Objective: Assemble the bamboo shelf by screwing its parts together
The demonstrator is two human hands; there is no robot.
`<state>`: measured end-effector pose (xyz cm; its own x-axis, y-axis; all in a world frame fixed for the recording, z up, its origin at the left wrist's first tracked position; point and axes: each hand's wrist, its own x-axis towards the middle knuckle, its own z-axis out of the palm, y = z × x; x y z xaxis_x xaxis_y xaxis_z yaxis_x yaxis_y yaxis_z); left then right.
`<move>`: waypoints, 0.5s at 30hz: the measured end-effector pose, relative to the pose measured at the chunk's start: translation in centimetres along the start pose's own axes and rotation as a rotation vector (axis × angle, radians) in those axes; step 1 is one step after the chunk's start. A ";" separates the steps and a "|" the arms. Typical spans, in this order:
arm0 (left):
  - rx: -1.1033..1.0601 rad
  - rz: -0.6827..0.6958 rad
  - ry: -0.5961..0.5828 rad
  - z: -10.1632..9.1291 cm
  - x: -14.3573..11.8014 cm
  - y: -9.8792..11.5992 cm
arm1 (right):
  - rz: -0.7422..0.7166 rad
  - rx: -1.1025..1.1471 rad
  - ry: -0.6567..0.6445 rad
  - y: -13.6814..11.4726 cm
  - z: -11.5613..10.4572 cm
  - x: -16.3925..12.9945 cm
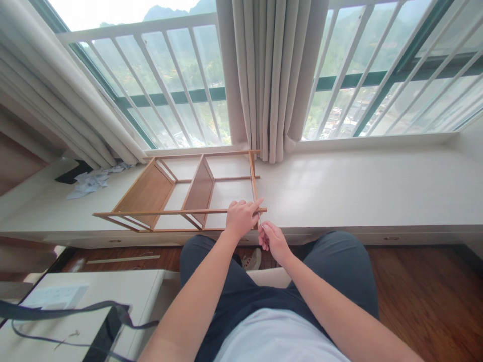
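A brown wooden shelf rack (198,186) lies on its side on the white window ledge. Its thin rails and two solid boards are visible. My left hand (241,217) is closed around the near rail at the rack's right end, with the index finger stretched along it. Just below and to the right, my right hand (273,241) pinches a thin metal tool (259,218), which may be a hex key. The tool's upper end meets the corner of the rack; a screw or hole there is hidden by my fingers.
The white ledge (370,186) runs beneath barred windows, with a grey curtain (269,80) hanging behind the rack. Crumpled paper pieces (88,183) lie at the ledge's left end. At lower left stands a white table (147,286) with a dark strap (101,305) across it.
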<state>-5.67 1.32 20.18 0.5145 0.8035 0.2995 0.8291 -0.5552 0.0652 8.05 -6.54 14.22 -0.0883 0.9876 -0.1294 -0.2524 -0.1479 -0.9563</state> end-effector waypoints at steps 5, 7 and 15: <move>-0.003 -0.005 -0.005 0.1 0.0 0.0 | 0.016 0.049 -0.009 -0.1 0.1 0.0; -0.006 -0.005 -0.005 0.1 0.0 0.0 | 0.039 0.104 -0.026 0.0 0.2 0.1; -0.004 -0.003 0.001 0.1 0.1 0.0 | 0.100 0.239 -0.047 0.6 0.3 0.4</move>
<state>-5.62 1.37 20.13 0.5115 0.8053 0.2997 0.8300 -0.5533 0.0701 7.60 -6.23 13.69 -0.1672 0.9649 -0.2026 -0.4603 -0.2581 -0.8494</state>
